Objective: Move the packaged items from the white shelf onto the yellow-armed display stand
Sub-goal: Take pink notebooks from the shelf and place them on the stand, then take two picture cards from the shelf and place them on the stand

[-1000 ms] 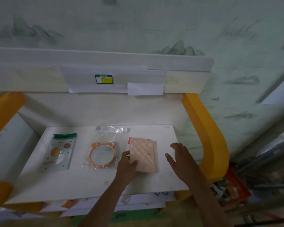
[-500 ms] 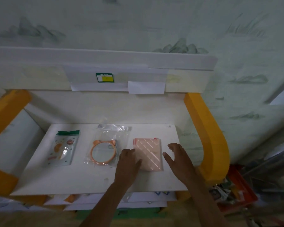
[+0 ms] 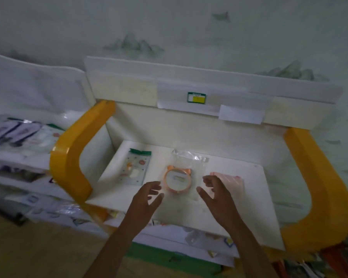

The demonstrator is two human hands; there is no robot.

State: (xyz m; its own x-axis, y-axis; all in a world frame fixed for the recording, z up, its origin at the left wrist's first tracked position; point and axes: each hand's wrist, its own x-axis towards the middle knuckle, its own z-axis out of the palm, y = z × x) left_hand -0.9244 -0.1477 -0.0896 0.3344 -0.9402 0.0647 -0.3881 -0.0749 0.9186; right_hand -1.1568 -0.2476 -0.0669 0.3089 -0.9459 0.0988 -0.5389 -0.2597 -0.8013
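Observation:
The display stand's white board [image 3: 255, 199] lies between two yellow arms [image 3: 72, 157]. Three packets rest on it: a green-topped clear packet [image 3: 136, 167] at the left, an orange round mirror in a clear bag [image 3: 178, 177] in the middle, and a pink quilted packet [image 3: 236, 182] at the right. My left hand [image 3: 147, 199] hovers open just in front of the mirror's left side. Over the pink packet's left part, my right hand [image 3: 215, 193] is open and holds nothing. The white shelf [image 3: 18, 155] at the far left carries several more packets [image 3: 20, 133].
The stand's right yellow arm [image 3: 317, 189] curves down toward a red crate at the lower right. A back panel with a green and yellow label [image 3: 196, 97] rises behind the board. Lower tiers with loose packets lie below the board's front edge.
My left hand has let go of the pink packet and pulled back to the left. Both hands are now lifted with fingers spread. The view has swung left, bringing the white shelf into sight.

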